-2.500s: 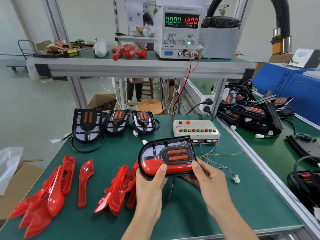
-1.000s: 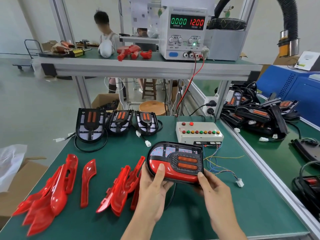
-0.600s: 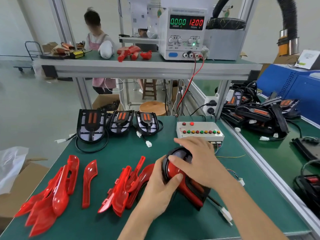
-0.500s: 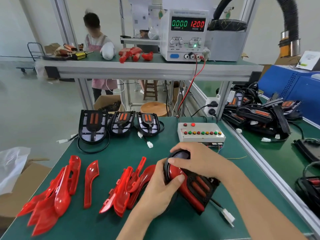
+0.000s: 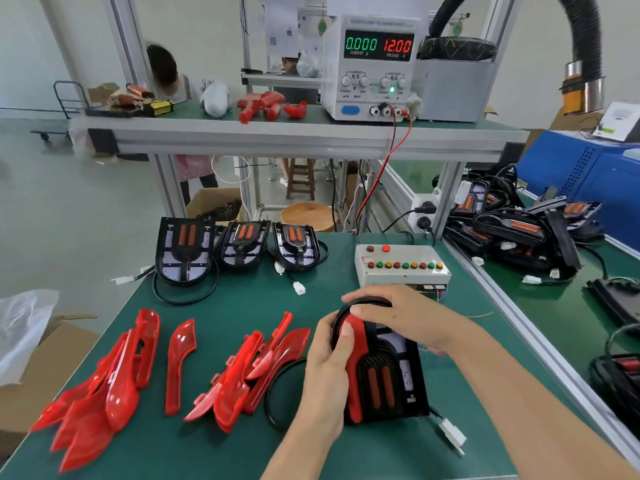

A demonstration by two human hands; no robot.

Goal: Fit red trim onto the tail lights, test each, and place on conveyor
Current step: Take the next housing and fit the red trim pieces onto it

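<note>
A black tail light with a red trim along its left edge lies on the green bench, rounded end pointing away from me. My left hand grips its left side, thumb pressing on the red trim. My right hand curls over the rounded far end. Its white connector trails at the lower right. Three untrimmed tail lights stand in a row at the back. Loose red trims lie in a pile beside my left hand and another pile further left.
A white test box with coloured buttons sits just behind my hands. A power supply reading 12.00 V stands on the shelf above. The conveyor on the right carries a heap of tail lights. A person stands behind the shelf.
The tail light has been turned from lying sideways in both hands to pointing away from me. My right hand moved from its lower right edge onto the rounded far end.
</note>
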